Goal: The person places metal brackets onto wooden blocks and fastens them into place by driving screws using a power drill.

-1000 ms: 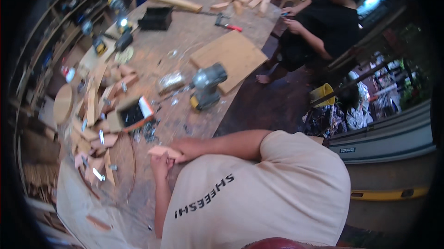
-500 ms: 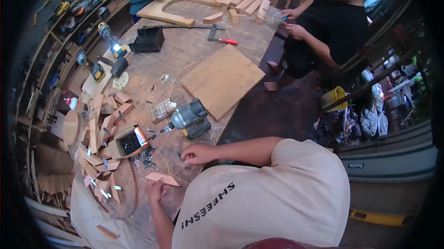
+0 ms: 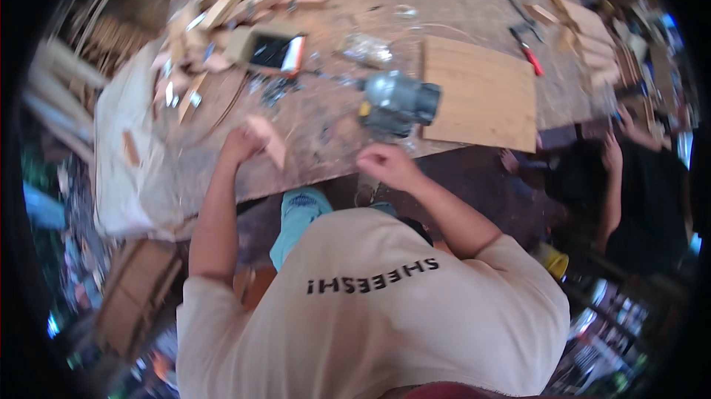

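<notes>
My left hand (image 3: 243, 144) is closed on one end of a small wooden block (image 3: 269, 141) with slanted ends, near the front edge of the workbench (image 3: 326, 151). My right hand (image 3: 389, 166) is at that same edge, thumb and fingers curled together; whatever may be pinched there cannot be made out. Just beyond it a grey and black cordless impact driver (image 3: 400, 101) lies on its side, its bit toward an open cardboard box (image 3: 275, 52) of dark screws. Loose dark screws (image 3: 278, 91) are spilled by the box.
Several cut wood blocks (image 3: 255, 2) are heaped at the far left. A flat wooden panel (image 3: 481, 91) lies right of the driver, with a red-handled clamp (image 3: 530, 54) beyond. A clear plastic container (image 3: 366, 49) stands behind the driver. A person in black (image 3: 644, 184) is at the right.
The view has swung, so the bench now lies across the top and the picture is blurred. My left hand still holds the block; my right hand stays curled near the driver.
</notes>
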{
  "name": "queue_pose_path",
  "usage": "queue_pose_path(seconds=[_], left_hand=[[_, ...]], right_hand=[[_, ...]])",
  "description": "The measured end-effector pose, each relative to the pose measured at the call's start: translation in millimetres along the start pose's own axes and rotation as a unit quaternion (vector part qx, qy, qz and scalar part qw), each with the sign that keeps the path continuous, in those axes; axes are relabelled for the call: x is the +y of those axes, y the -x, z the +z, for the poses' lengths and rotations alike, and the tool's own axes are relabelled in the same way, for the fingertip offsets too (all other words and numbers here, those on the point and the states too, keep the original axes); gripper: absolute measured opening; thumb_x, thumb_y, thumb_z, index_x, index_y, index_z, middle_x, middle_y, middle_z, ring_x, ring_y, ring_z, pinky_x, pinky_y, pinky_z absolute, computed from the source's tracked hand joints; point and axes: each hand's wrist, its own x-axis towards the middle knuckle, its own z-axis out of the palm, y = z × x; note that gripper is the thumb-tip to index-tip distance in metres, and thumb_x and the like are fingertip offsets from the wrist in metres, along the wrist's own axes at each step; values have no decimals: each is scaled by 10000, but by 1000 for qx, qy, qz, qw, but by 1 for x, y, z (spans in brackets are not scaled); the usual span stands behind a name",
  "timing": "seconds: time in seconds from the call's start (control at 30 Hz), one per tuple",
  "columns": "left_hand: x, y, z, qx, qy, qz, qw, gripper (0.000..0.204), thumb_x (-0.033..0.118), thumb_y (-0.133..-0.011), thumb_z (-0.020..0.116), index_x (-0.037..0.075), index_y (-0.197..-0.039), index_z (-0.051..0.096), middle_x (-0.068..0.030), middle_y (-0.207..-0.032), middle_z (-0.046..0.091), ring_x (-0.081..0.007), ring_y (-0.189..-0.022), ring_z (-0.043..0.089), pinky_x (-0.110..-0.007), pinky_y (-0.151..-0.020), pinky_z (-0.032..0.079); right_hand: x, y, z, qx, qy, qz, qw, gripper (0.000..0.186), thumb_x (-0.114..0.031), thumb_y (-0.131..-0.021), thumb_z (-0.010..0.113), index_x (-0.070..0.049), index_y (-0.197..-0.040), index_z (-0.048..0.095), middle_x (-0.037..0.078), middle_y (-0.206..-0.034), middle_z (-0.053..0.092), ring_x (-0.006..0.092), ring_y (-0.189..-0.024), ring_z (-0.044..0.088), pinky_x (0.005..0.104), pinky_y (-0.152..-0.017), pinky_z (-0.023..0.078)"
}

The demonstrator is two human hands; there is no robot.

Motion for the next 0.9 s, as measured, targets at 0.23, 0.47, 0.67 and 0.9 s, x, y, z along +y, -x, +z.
queue_pose_path(seconds=[0.23,0.47,0.67,0.9], left_hand=[[11,8,1,29,69,-41,996,340,304,-617,817,62,-633,578,-55,-603,613,-159,-528,556,-325,-529,459],[15,15,2,33,88,-19,995,302,210,-637,828,66,-667,565,-37,-617,613,-122,-545,562,-268,-511,449],[14,26,5,79,204,-12,976,309,264,-646,816,39,-722,619,-67,-642,629,-155,-561,593,-315,-579,494],[52,57,-8,304,88,199,928,317,156,-764,699,43,-1047,610,-127,-1003,630,-268,-924,605,-363,-841,476]], right_hand=[[5,29,-59,237,-47,-14,970,122,-52,-851,645,-52,-913,539,-57,-708,477,33,-629,443,191,-562,390],[-52,-21,-89,132,31,-119,984,536,-67,-731,753,-1,-1196,494,58,-1018,614,167,-941,585,312,-856,462],[-41,-52,-91,6,63,-114,991,333,-68,-773,734,-34,-1073,593,43,-987,635,157,-935,597,315,-828,480],[-31,-58,-90,-4,117,-101,988,290,-99,-765,751,-42,-1023,632,58,-945,664,167,-874,625,324,-784,505]])
